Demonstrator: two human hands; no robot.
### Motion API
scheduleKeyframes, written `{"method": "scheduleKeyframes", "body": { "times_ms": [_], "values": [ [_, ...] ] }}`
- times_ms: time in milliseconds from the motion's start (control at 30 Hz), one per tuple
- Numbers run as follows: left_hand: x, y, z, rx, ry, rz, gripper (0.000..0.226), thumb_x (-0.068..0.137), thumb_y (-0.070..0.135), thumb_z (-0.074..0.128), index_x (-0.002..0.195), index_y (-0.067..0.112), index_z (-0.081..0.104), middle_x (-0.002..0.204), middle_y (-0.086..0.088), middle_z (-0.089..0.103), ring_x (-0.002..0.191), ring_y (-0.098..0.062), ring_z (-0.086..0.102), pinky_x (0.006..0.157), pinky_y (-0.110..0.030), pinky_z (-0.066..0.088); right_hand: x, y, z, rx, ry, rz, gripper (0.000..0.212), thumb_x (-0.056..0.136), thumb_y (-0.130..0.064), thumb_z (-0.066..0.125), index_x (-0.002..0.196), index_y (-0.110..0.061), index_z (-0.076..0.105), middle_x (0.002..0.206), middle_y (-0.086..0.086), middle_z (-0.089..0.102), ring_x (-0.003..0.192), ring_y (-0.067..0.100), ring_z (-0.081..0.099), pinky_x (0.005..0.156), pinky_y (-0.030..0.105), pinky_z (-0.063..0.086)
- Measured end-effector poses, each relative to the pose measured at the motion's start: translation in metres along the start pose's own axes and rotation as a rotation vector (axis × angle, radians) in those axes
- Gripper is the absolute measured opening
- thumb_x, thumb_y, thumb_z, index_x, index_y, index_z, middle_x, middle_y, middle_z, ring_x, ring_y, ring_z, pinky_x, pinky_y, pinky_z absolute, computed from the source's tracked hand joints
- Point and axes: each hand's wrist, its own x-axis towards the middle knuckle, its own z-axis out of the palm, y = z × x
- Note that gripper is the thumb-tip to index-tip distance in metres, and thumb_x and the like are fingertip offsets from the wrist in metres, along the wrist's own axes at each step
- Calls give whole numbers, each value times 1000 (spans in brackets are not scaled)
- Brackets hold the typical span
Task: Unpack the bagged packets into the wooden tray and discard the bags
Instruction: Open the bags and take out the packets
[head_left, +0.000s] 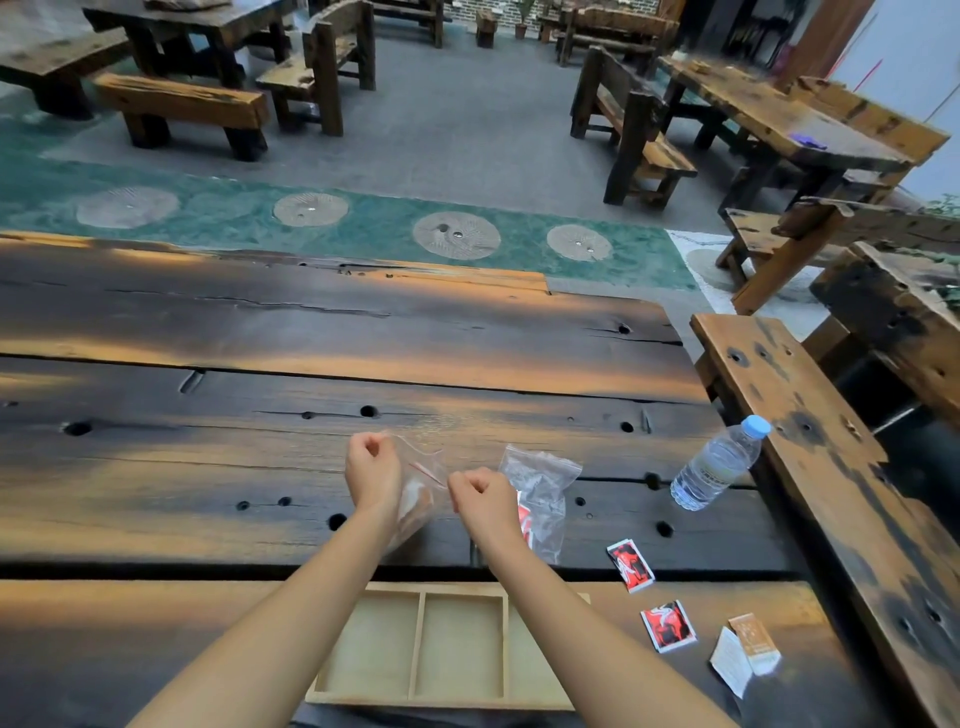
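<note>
Just below the middle of the frame, the left hand (370, 475) and the right hand (480, 496) are both curled into pinches on the mouth of a clear zip bag (420, 486), one at each end of its red seal strip. The bag is held up off the counter (311, 338), hanging down between the wrists, with pale orange-brown packets showing faintly through the plastic low inside it.

The step in hand looks like opening this bag: the two pinches sit at the mouth, as they would to pull the seal apart. Whether the seal has already parted cannot be told from here.

Right of the hands, a second clear bag (540, 493) lies crumpled on the counter with a red packet partly visible at its lower left edge. Further toward the lower right, two red-and-black packets (630, 565) and (668, 625) lie loose, and beside them a tan packet (754, 640) overlapping a white one (730, 661). A water bottle (714, 465) lies tilted at the right.

The wooden tray (423, 647) sits at the bottom centre, under the forearms, and the compartments that show look unfilled.

The next move likely calls for spreading the mouth wide, then tipping or drawing the packets out over the tray without scattering them. The loose packets at the right still need gathering in, and no place for the spent bags is in view.
</note>
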Motion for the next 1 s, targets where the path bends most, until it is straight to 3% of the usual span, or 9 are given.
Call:
{"method": "scheduleKeyframes", "body": {
  "times_ms": [100,233,333,400,500,633,767,867,1000],
  "values": [
    [-5,3,0,-65,-15,14,12,92,11,42,81,14,42,102,4,63,72,-7,50,56,-18,38,-3,-2,-2,53,32,20,39,76,-11,52,40,-15,38,61,2,40,59,11,38,59,28,31],
    [-16,8,6,-195,46,67,11,93,9,37,84,15,41,100,-4,69,90,-14,59,68,-18,38,-13,-7,-5,150,125,-1,47,80,-6,52,38,-22,38,63,-4,43,54,5,38,54,17,30],
    [-19,16,16,-304,13,62,14,91,9,37,81,18,40,92,-4,69,95,-22,62,78,-27,43,-21,-9,-8,295,62,47,37,85,-8,50,50,-16,50,63,2,51,63,10,48,66,21,41],
    [-21,21,20,-323,-77,74,17,90,7,37,78,19,39,87,-4,68,97,-26,63,85,-36,45,-26,-2,-13,428,12,130,36,93,-13,46,58,-13,56,63,1,58,64,12,55,65,21,48],
    [-30,29,20,-320,-176,88,19,91,5,37,78,18,38,86,-4,67,96,-25,63,88,-37,46,-29,15,-20,636,88,308,36,97,-22,42,69,-11,62,70,2,65,66,15,60,65,25,50],
    [-59,31,19,-306,-315,70,17,91,4,39,79,17,41,91,-8,68,94,-22,64,90,-37,46,-38,36,-28,861,133,559,17,90,-26,51,93,-13,62,92,5,64,84,20,59,75,31,49],
    [-101,30,22,-425,-454,-87,15,87,1,41,81,14,45,87,-8,69,90,-23,65,87,-44,47,-56,50,-33,1085,133,683,32,98,-35,43,118,-12,54,118,10,56,115,27,53,98,41,42],
    [-122,26,24,-502,-547,-241,11,86,2,41,87,11,48,84,-8,68,84,-22,66,79,-38,50,-70,60,-45,1227,153,677,38,94,-42,47,112,-12,61,106,11,64,95,25,59,77,38,49],
    [-135,10,34,-654,-659,-505,15,87,5,41,77,10,51,68,-6,68,67,-18,67,64,-39,56,-87,87,-69,1372,191,638,37,89,-53,50,97,-19,63,86,5,67,76,20,61,63,29,47]
  ]
}}
